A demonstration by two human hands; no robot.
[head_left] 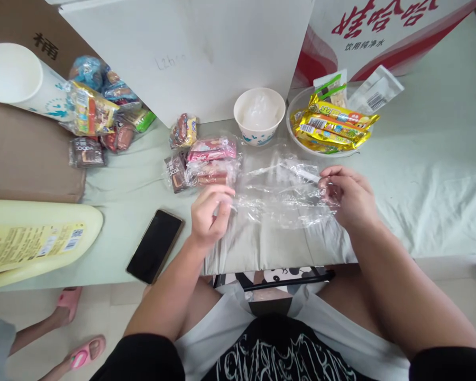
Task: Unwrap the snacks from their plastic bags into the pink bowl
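Note:
A clear plastic bag is stretched between my two hands, just above the pale green cloth. My left hand pinches its left edge between thumb and finger. On the other side, my right hand has closed on the bag's right edge, where a whitish strip shows in the film. Wrapped snacks in pink and clear packets lie beyond my left hand, with a dark cocoa packet beside them. Past the bag stands a paper bowl with clear plastic inside. A clear bowl holds yellow snack packets.
A black phone lies left of my left arm. Farther left are a paper cup, more packets and a pale yellow container. A white box and a red-and-white carton stand behind. Someone's feet in pink slippers show below.

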